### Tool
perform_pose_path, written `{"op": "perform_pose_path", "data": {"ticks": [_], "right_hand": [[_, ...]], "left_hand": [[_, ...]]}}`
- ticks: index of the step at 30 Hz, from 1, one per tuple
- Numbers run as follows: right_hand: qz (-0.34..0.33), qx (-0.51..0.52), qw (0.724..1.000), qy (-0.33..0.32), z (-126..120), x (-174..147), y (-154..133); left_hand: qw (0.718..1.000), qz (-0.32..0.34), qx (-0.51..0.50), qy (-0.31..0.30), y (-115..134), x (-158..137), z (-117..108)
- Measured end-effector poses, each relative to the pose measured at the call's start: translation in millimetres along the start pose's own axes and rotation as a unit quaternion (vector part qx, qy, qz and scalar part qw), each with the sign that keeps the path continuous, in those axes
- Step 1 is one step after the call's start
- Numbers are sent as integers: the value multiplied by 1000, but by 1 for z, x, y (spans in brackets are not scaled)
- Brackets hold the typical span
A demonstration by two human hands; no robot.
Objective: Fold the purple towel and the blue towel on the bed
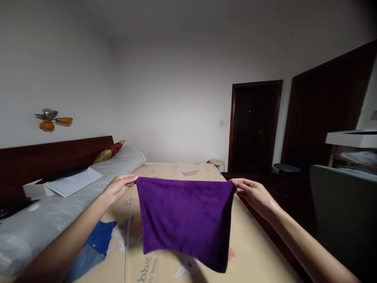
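- Cloth [187,224], purple, hangs between your two hands, in front of you and over the bed [265,255]; its top edge runs nearly straight, its lower edge hangs free and bows upward along the middle.
- Left hand [120,186]: grip narrow, pinching the top left corner; your fingers point inward, along the top edge.
- Left forearm [79,228]: slants up and inward from the lower left of view, crossing in front of blue fabric [103,236] that lies on the bed.
- Right hand [250,192]: grip narrow too, fingertips closed on the top right corner, fingers angled inward to meet your left.
- Right forearm [306,239]: rises from the lower right, reaching forward and inward, past the bed's edge.
- Both hands sit at about the same height, well apart, one at each end of the top edge.
- Lower right corner hangs further down in view than the lower left.
- Beyond your left arm: grey pillow [129,157] by the dark headboard [55,159].
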State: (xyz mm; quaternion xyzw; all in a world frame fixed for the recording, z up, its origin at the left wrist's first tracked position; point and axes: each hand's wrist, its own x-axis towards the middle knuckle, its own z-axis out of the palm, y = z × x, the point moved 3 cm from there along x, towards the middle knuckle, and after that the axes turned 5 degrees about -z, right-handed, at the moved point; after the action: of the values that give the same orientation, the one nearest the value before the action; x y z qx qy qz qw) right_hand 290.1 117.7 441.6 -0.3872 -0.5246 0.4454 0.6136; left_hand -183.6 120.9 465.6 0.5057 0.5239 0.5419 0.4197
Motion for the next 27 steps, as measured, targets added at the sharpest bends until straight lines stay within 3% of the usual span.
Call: {"op": "perform_pose_path", "data": {"ticks": [4, 9, 15, 18, 23, 27], "right_hand": [[-34, -80, 996, 20, 2, -6, -24], [-92, -211, 972, 45, -4, -7, -50], [-160, -375, 913, 9, -6, -9, -57], [-125, -441, 887, -45, -3, -10, -43], [-57, -444, 883, -138, 0, -7, -29], [-44, -484, 850, -204, -1, -5, -35]], "left_hand": [[999, 1, 46, -12, 12, -12, -4], [982, 52, 173, 48, 27, -19, -6], [943, 150, 295, 24, 32, -15, -9], [925, 171, 339, 1, 27, -13, -14], [912, 119, 384, -77, 14, -15, -20], [890, 91, 412, -172, 17, -24, -22]]}}
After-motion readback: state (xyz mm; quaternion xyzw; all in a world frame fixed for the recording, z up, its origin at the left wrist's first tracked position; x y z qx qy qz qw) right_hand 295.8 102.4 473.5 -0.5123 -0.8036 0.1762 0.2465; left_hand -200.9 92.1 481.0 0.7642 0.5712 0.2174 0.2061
